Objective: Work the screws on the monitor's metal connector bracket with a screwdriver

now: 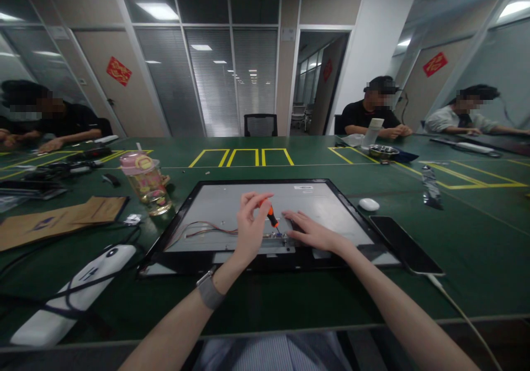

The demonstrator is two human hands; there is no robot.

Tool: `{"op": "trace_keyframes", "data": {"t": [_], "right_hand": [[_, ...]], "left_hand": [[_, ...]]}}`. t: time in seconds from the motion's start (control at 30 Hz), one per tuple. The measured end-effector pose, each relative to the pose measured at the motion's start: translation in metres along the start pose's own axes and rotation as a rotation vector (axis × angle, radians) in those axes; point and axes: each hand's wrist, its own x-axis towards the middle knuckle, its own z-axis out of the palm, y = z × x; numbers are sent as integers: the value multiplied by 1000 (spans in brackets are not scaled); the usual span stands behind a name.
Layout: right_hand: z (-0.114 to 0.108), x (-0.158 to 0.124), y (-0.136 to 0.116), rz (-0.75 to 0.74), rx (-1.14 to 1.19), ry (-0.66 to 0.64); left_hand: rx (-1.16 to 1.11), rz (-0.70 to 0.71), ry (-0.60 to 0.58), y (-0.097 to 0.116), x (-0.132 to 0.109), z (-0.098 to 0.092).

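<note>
A flat display panel (223, 200) with a black frame and grey metal back lies on the table before me. My left hand (250, 223) pinches an orange and black screwdriver (272, 216), its shaft slanting down to a small circuit board (278, 236) near the panel's front edge. Fingers stretched out, my right hand (312, 232) rests on the panel just right of the board. Thin coloured wires (202, 225) run leftward from the board. Whether the screwdriver's tip sits in a screw is too small to tell.
To the left stand a pink-lidded cup (144, 183), a paper bag (62, 219) and a white power strip (83, 293) with black cables. On the right lie a phone (406, 244) on a charging cable, a white earbud case (369, 204) and a metal bowl (383, 151). Several people sit opposite.
</note>
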Motion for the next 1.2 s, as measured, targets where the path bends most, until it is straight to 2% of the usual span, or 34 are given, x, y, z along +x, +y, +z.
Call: {"op": "trace_keyframes", "data": {"t": [0.13,0.33,0.57,0.8,0.93,1.1,1.2], "right_hand": [[-1,0,-2,-1,-10,2],[-1,0,-3,3,7,5],[0,0,-2,-1,4,9],[-2,0,-5,12,-8,0],[-3,0,-6,9,1,9],[-2,-1,-3,1,13,-3],[-1,-1,-2,-7,17,2]], "left_hand": [[20,4,-5,1,0,0],[-77,-28,-29,-1,2,-3],[38,27,-7,2,0,-1],[-112,-59,-61,-3,1,-3],[-159,-21,-99,-3,1,-2],[-89,-15,-178,1,-2,0],[-4,64,-119,0,-3,1]]}}
